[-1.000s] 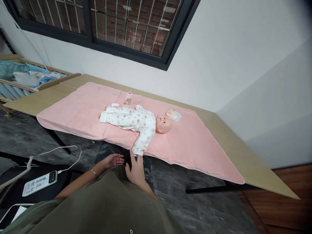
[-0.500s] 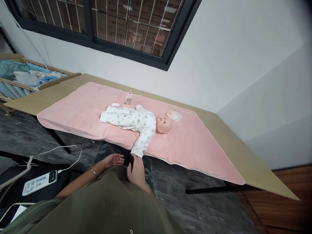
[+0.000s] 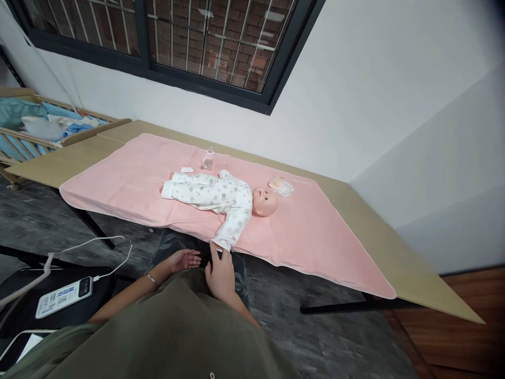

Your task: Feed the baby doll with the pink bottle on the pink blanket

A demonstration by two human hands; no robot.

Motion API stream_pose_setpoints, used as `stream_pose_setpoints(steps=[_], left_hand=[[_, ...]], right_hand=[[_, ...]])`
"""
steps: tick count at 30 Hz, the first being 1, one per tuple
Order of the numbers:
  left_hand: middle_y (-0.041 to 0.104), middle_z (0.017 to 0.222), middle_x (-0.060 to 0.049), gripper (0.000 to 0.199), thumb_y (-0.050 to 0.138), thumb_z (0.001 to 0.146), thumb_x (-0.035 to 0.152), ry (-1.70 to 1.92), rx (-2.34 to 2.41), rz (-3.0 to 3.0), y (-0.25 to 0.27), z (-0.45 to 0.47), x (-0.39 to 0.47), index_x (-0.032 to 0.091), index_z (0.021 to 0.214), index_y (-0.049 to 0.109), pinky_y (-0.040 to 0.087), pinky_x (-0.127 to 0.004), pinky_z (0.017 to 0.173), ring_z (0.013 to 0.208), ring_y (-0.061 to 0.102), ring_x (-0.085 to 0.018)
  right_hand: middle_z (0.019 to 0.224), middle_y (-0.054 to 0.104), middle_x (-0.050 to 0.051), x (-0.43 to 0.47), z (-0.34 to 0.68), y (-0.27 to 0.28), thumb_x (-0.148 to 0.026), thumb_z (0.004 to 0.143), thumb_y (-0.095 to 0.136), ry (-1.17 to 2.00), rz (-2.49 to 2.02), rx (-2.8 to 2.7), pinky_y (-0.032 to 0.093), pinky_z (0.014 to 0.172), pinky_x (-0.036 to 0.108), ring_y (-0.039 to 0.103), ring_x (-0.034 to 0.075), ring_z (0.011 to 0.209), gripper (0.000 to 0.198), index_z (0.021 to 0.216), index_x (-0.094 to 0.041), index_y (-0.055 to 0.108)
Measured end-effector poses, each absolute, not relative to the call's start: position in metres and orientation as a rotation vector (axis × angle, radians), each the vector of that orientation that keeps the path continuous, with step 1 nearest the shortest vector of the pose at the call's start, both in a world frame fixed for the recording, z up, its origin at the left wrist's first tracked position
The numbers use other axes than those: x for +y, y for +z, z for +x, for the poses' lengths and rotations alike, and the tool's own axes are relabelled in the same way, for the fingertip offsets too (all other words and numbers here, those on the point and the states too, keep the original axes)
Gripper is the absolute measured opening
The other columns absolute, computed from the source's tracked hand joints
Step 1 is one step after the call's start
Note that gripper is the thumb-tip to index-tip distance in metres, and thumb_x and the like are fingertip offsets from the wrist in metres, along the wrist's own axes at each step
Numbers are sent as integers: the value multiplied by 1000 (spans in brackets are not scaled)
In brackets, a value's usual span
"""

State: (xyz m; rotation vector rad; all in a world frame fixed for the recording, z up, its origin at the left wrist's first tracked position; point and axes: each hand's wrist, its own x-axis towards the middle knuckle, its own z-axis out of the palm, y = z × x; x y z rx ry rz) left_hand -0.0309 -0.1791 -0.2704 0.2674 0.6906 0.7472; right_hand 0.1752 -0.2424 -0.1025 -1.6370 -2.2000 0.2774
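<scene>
Fingers of your right hand point(image 3: 221, 276) are partly extended against the cuff point(image 3: 222, 245) of the baby doll point(image 3: 221, 193), though whether they pinch it you cannot tell, while your left hand point(image 3: 183, 260) rests half-curled nearby with nothing seen in it. Keep that touch light and in line with the near sleeve point(image 3: 235, 222), so you avoid dragging the doll toward the near edge. It lies on its back on the pink blanket point(image 3: 126, 173) covering the bench point(image 3: 379, 237), long axis left to right, head right, feet left.
</scene>
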Motion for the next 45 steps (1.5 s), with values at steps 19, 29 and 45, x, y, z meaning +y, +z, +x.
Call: stream_pose_setpoints(steps=[19, 29, 45], left_hand=[[76, 94, -14, 26, 57, 92, 29, 744, 702, 267, -268, -30, -178, 10, 108, 66, 48, -36, 92, 86, 73, -24], [76, 94, -13, 27, 58, 92, 29, 750, 714, 277, -265, -30, -179, 10, 109, 65, 50, -37, 92, 86, 72, -23], [75, 93, -15, 28, 56, 91, 25, 768, 713, 274, -256, -28, -183, 10, 114, 60, 50, -38, 92, 87, 73, -25]], right_hand=[[132, 40, 18, -230, 175, -134, -14, 87, 45, 201, -1540, -2208, 48, 102, 48, 44, 29, 119, 65, 151, -25, 43], [119, 41, 16, -214, 184, -157, -16, 87, 50, -28, -1356, -2177, 52, 95, 46, 43, 26, 110, 61, 147, -27, 49], [109, 39, 10, -212, 177, -123, -23, 89, 50, 363, -1374, -2081, 52, 88, 39, 53, 21, 99, 45, 131, -30, 63]])
